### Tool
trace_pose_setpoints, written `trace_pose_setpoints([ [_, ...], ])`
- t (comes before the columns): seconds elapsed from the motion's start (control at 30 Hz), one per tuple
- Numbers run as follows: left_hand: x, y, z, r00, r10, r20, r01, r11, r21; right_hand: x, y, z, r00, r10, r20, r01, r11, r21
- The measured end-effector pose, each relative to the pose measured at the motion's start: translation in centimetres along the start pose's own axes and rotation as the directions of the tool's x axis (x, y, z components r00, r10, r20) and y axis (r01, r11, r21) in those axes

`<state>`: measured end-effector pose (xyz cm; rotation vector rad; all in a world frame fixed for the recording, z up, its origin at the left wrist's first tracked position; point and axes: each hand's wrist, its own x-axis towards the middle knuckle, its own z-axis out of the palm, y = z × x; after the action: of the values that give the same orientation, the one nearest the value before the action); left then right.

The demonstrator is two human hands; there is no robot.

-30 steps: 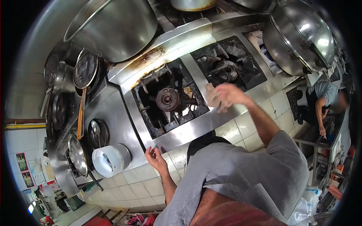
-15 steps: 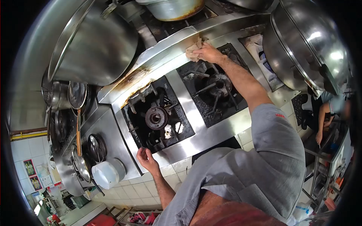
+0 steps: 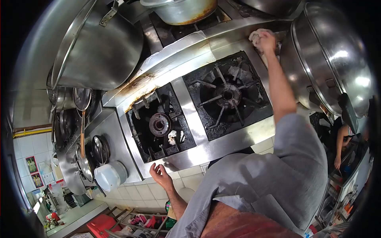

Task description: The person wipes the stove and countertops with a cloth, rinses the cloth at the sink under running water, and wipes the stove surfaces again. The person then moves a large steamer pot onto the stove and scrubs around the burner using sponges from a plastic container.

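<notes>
My right hand (image 3: 267,42) is closed on a crumpled cloth (image 3: 256,36), pressed to the metal ledge behind the right burner, beside the large pot at the right. My left hand (image 3: 162,177) hangs near the front edge of the steel stove (image 3: 202,152), fingers curled but apart, with nothing in it. Between the hands lie two black burners: the right one (image 3: 228,94) has a spoked grate, and the left one (image 3: 159,124) shows a round brown head. Brown stains mark the backsplash (image 3: 137,87) behind the left burner.
A big steel pot (image 3: 99,47) stands at the upper left, another (image 3: 329,59) at the right. Pans and a white container (image 3: 110,176) are on the left. A light pot (image 3: 180,10) sits behind. Another person's hand (image 3: 337,162) shows at the far right.
My right hand with the cloth has gone from the stove's front edge to the backsplash, then right along it toward the large pot. My left hand stays near the front edge.
</notes>
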<state>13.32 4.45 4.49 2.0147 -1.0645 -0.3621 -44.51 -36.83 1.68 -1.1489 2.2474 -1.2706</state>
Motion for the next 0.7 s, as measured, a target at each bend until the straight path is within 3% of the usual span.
trace_pose_setpoints([
  [0.03,0.1,-0.3,0.1,1.000,0.003,-0.016,-0.004,1.000,-0.022,-1.2,-0.7,0.3,0.995,0.061,-0.081,-0.025,0.923,0.384],
  [0.07,0.4,-0.2,0.2,1.000,0.008,-0.020,-0.008,0.999,-0.031,-5.1,-3.5,0.1,0.978,0.091,-0.189,0.028,0.834,0.552],
  [0.13,0.8,0.6,0.1,0.998,0.027,-0.053,-0.029,0.999,-0.029,-10.8,-7.0,2.2,0.960,0.105,-0.259,0.108,0.715,0.691],
  [0.17,1.1,0.8,0.1,0.997,0.031,-0.067,-0.034,0.998,-0.044,-13.1,-8.9,4.3,0.941,0.069,-0.332,0.137,0.817,0.560],
  [0.2,1.3,0.9,0.1,0.997,0.036,-0.073,-0.039,0.998,-0.045,-14.7,-10.7,6.7,0.949,0.010,-0.314,0.181,0.799,0.574],
  [0.23,1.5,1.0,0.3,0.997,0.027,-0.075,-0.031,0.998,-0.060,-16.6,-13.4,8.6,0.970,-0.030,-0.242,0.203,0.648,0.734],
  [0.27,1.6,1.2,0.5,0.997,0.018,-0.074,-0.024,0.997,-0.074,-16.9,-13.5,11.9,0.970,-0.133,-0.202,0.221,0.831,0.511],
  [0.3,1.6,1.5,0.8,0.997,0.026,-0.071,-0.032,0.997,-0.076,-17.5,-13.4,16.7,0.966,-0.120,-0.229,0.212,0.872,0.441],
  [0.4,1.4,2.2,1.7,0.997,0.054,-0.055,-0.058,0.996,-0.069,-17.6,-15.2,18.2,0.986,0.058,-0.159,0.031,0.860,0.509],
  [0.47,1.1,2.5,1.6,0.997,0.068,-0.028,-0.069,0.997,-0.036,-14.1,-13.2,17.3,0.981,0.116,-0.157,-0.002,0.810,0.587],
  [0.5,1.0,2.7,1.4,0.996,0.084,-0.027,-0.085,0.996,-0.035,-11.7,-11.2,17.7,0.950,0.105,-0.294,0.061,0.861,0.504],
  [0.53,1.0,2.4,0.9,0.996,0.084,-0.031,-0.085,0.996,-0.026,-9.5,-9.5,15.9,0.940,0.077,-0.332,0.102,0.866,0.489],
  [0.57,0.9,1.9,0.5,0.997,0.066,-0.039,-0.067,0.998,-0.021,-7.1,-8.1,13.0,0.952,0.088,-0.295,0.050,0.902,0.428],
  [0.6,0.8,1.5,0.3,0.998,0.047,-0.048,-0.048,0.999,-0.020,-3.2,-5.4,11.3,0.960,0.164,-0.227,-0.018,0.846,0.533],
  [0.63,0.6,1.4,-0.1,0.998,0.012,-0.062,-0.014,1.000,-0.027,1.0,-2.3,10.5,0.849,0.006,-0.528,0.128,0.968,0.216],
  [0.67,0.6,1.1,-0.4,0.998,0.009,-0.063,-0.011,1.000,-0.023,2.3,-2.8,6.9,0.914,0.218,-0.343,0.008,0.834,0.552],
  [0.7,0.6,0.8,-0.7,0.997,-0.022,-0.070,0.020,0.999,-0.035,7.6,2.5,7.3,0.927,0.292,-0.236,0.046,0.537,0.842],
])
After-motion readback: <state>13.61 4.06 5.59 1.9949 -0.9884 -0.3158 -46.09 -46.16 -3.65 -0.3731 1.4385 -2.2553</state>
